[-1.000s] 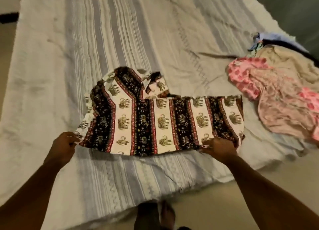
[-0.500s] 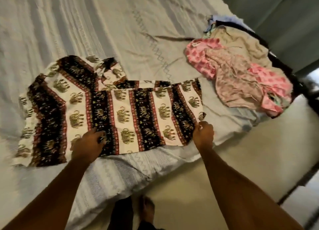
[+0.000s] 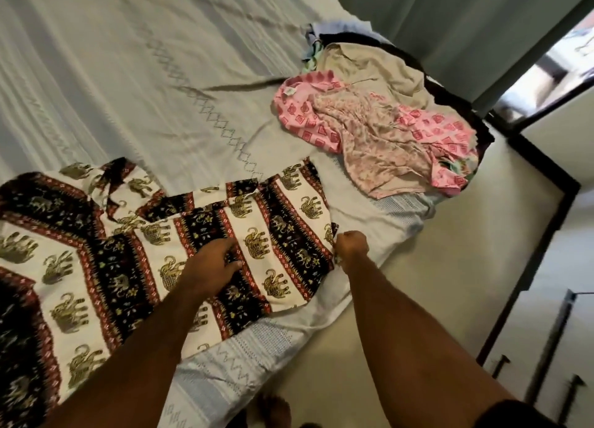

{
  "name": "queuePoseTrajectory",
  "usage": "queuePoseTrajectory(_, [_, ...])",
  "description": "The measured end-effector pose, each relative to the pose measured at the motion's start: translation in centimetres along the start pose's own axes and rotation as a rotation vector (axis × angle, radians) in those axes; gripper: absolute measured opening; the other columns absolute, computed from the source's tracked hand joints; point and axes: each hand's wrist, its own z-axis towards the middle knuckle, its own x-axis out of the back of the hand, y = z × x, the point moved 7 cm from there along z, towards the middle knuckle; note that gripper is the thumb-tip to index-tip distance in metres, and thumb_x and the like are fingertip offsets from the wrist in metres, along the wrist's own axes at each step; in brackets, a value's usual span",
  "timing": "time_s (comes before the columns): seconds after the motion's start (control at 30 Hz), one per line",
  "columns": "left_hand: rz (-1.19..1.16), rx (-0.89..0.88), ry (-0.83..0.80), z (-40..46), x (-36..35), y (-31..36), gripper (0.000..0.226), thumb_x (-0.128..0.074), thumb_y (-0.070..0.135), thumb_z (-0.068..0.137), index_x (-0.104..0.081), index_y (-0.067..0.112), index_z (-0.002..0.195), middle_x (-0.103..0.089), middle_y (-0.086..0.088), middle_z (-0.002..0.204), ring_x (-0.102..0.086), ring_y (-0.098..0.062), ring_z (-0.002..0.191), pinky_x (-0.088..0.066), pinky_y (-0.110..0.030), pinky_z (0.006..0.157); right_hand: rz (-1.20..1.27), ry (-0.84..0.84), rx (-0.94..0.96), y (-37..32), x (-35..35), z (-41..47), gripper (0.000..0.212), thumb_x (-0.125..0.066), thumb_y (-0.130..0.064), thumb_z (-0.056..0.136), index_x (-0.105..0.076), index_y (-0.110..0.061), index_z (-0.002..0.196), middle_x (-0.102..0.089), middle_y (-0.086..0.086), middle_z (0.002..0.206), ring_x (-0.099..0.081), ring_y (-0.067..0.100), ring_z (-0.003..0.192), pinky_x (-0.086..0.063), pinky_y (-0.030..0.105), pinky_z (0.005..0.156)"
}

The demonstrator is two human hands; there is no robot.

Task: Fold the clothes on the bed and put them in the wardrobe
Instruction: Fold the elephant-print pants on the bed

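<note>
Left hand [image 3: 213,267] flat on elephant-print garment [image 3: 128,267] | right hand [image 3: 352,246] pinches its edge | clothes pile [image 3: 379,132] beside

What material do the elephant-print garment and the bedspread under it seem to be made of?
Elephant-print garment: probably thin woven cotton or rayon, matte; it lies flat with soft creases and a sharp printed pattern. Bedspread: probably thicker woven cotton, matte, pale; raised ribs and zigzag lines run through its weave. The exact fibres cannot be told. The left hand rests on the garment; the right hand grips its edge.

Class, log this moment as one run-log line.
left hand: flat on elephant-print garment | right hand: pinching its edge | clothes pile: unfolded
</note>
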Motion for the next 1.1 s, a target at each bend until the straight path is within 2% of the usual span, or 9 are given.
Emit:
queuePoseTrajectory(0.07, [0.016,-0.026,-0.021,1.5,0.6,0.8,0.054,-0.068,0.032,0.094,-0.049,0.022,0.144,-0.05,-0.003,0.149,-0.048,-0.023,0.134,-0.039,-0.049,0.113,-0.023,0.041,-0.005,-0.2,0.4,0.7,0.012,-0.06,-0.012,0.097,-0.067,-0.004,0.095,-0.067,0.012,0.093,-0.055,0.018,0.063,-0.048,0.024,0.059])
queuePoseTrajectory(0.2, [0.044,-0.062,-0.034,5.4,0.1,4.3,0.055,-0.066,0.034,0.096,-0.047,0.021,0.146,-0.048,-0.004,0.15,-0.046,-0.024,0.136,-0.038,-0.045,0.114,-0.042,0.022,-0.02,-0.2,-0.7,2.9,0.031,-0.074,-0.037,0.088,-0.075,-0.007,0.093,-0.073,0.007,0.088,-0.066,0.02,0.068,-0.054,0.027,0.064])
queuePoseTrajectory(0.33, [0.036,-0.086,-0.085,9.5,-1.9,8.4,0.057,-0.065,0.032,0.097,-0.045,0.019,0.148,-0.049,-0.004,0.149,-0.048,-0.025,0.135,-0.041,-0.044,0.111,0.166,0.073,-0.01,-0.4,-1.1,4.5,0.007,-0.068,-0.023,0.091,-0.068,-0.021,0.085,-0.07,0.004,0.09,-0.068,0.022,0.076,-0.062,0.039,0.072])
queuePoseTrajectory(0.43, [0.051,-0.075,-0.113,12.9,-3.6,11.2,0.063,-0.068,0.037,0.094,-0.043,0.018,0.149,-0.046,-0.006,0.151,-0.046,-0.027,0.137,-0.041,-0.051,0.111,0.307,0.203,0.077,-1.3,2.6,5.5,0.009,-0.051,-0.02,0.104,-0.058,-0.014,0.106,-0.065,0.007,0.098,-0.061,0.021,0.082,-0.051,0.031,0.071])
queuePoseTrajectory(0.63, [0.265,0.022,-0.158,18.5,-6.6,15.3,0.09,-0.071,0.046,0.089,-0.018,0.025,0.159,-0.008,-0.009,0.168,-0.009,-0.03,0.154,-0.013,-0.067,0.118,0.046,0.266,0.198,0.2,9.7,9.7,0.013,-0.05,-0.02,0.104,-0.054,-0.009,0.108,-0.059,0.01,0.088,-0.054,0.025,0.081,-0.039,0.032,0.071])
queuePoseTrajectory(0.73, [0.327,0.049,-0.209,19.2,-7.7,15.4,0.097,-0.076,0.043,0.084,-0.016,0.027,0.159,-0.003,-0.012,0.168,-0.004,-0.035,0.153,-0.012,-0.073,0.116,-0.153,0.175,0.205,1.3,10.0,11.1,0.01,-0.06,-0.017,0.091,-0.054,-0.01,0.09,-0.059,0.008,0.083,-0.059,0.029,0.08,-0.042,0.032,0.069])
queuePoseTrajectory(0.8, [0.357,0.06,-0.225,19.3,-7.9,15.3,0.099,-0.077,0.044,0.083,-0.015,0.028,0.159,-0.002,-0.012,0.168,-0.003,-0.036,0.154,-0.011,-0.075,0.115,-0.196,0.134,0.277,0.5,9.5,11.4,0.017,-0.064,-0.024,0.08,-0.053,-0.014,0.089,-0.061,0.004,0.083,-0.06,0.028,0.08,-0.048,0.035,0.068])
queuePoseTrajectory(0.93, [0.331,0.064,-0.072,20.3,-6.5,15.9,0.08,-0.064,0.05,0.093,-0.023,0.027,0.157,-0.012,-0.014,0.166,-0.008,-0.034,0.153,-0.009,-0.074,0.113,-0.37,0.036,0.353,-2.4,7.4,12.0,0.039,-0.068,-0.045,0.087,-0.052,-0.018,0.11,-0.06,-0.001,0.099,-0.06,0.023,0.091,-0.053,0.041,0.084])
queuePoseTrajectory(1.1, [0.102,0.111,0.182,23.7,-3.8,17.1,0.059,-0.061,0.033,0.098,-0.038,0.021,0.15,-0.04,-0.008,0.154,-0.032,-0.028,0.144,-0.025,-0.068,0.11,-0.508,-0.031,0.366,-3.3,6.7,13.6,0.046,-0.052,-0.069,0.088,-0.054,-0.024,0.095,-0.066,0.0,0.084,-0.064,0.024,0.077,-0.056,0.038,0.077])
